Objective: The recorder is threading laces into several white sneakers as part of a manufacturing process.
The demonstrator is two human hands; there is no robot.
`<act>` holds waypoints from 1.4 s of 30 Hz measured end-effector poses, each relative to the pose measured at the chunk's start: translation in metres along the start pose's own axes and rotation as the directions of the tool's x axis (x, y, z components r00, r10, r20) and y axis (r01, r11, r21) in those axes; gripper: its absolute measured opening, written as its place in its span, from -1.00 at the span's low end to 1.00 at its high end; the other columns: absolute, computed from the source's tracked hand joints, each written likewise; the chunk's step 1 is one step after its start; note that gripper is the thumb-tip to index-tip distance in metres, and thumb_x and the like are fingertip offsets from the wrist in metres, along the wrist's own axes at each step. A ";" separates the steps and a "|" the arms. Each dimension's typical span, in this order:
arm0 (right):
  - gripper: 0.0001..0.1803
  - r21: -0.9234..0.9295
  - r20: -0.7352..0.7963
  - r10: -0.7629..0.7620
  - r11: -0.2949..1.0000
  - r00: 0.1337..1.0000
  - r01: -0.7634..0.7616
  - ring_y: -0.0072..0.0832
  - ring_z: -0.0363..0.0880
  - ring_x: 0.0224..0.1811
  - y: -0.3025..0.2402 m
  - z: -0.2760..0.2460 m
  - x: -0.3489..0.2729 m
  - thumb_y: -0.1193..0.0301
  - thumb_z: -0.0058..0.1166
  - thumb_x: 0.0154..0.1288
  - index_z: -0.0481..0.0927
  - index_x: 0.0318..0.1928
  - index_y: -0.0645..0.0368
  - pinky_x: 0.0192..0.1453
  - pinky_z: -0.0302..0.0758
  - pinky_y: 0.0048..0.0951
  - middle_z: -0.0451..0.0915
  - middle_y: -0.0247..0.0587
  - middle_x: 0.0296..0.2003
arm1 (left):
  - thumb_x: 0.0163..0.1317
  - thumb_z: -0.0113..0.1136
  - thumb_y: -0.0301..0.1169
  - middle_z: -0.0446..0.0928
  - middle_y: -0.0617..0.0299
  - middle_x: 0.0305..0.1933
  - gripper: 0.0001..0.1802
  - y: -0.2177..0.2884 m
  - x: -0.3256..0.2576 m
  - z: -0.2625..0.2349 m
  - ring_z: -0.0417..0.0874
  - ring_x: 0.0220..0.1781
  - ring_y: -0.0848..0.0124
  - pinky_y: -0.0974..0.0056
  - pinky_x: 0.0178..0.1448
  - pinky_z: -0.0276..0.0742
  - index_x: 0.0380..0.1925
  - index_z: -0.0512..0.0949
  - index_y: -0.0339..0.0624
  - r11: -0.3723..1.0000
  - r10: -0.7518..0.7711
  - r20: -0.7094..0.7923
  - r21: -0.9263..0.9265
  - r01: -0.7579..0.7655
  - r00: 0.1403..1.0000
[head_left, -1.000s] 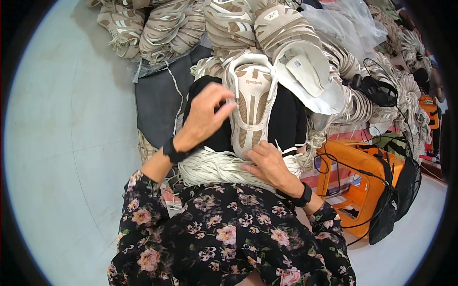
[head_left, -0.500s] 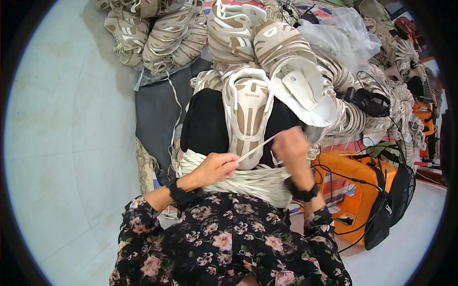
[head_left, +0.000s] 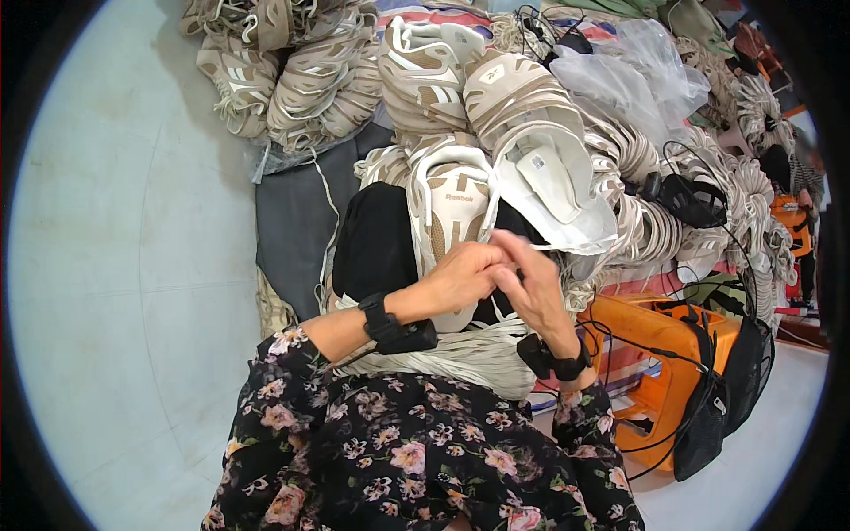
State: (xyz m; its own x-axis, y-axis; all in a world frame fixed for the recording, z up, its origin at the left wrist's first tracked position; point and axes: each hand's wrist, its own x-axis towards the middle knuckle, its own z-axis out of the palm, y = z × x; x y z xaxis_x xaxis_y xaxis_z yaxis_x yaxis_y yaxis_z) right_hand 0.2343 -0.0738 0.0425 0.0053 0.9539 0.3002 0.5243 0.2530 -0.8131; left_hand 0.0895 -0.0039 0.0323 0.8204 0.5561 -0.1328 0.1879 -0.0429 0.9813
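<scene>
1. A beige-and-white shoe upper (head_left: 450, 212) lies sole-side down on a black pad (head_left: 376, 243) in the person's lap area, just beyond both hands.
2. The left hand (head_left: 465, 276) and right hand (head_left: 531, 283) meet over the near end of the upper, fingertips pressed together. They seem to pinch something thin, but what it is cannot be made out.
3. Both forearms come up from floral sleeves; each wrist wears a black band (head_left: 390, 326).
4. A bundle of white laces (head_left: 460, 354) lies across the lap below the hands.
5. Beyond the upper, heaps of similar beige uppers (head_left: 319, 80) are stacked on a grey cloth (head_left: 292, 221) on the pale floor (head_left: 115, 265).
6. To the right stand an orange stool (head_left: 664, 354), a black fan (head_left: 735, 372) and clear plastic bags (head_left: 637, 71).
7. The fingertips hide the upper's near end; the picture's rim is dark.
</scene>
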 end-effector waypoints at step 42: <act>-0.92 0.047 0.020 0.243 0.969 0.970 -0.244 -0.36 0.52 -0.53 0.027 0.036 -0.026 0.56 0.07 0.13 0.55 -0.34 0.31 -0.45 0.41 -0.42 0.53 -0.09 -0.53 | 0.24 0.11 -0.34 0.49 0.32 -0.50 -0.80 -0.057 -0.050 -0.033 0.48 -0.50 0.61 0.50 -0.41 0.48 -0.42 0.50 -0.28 0.922 -0.345 -0.242 -0.268 0.279 0.907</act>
State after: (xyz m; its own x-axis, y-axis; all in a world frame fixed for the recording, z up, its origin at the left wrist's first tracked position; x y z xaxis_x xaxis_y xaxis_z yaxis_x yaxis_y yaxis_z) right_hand 0.2178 -0.0864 -0.0050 0.1161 0.9897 0.0834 0.4664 0.0198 -0.8843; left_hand 0.0197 -0.0020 -0.0119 0.5482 0.7202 -0.4251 0.2574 0.3383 0.9051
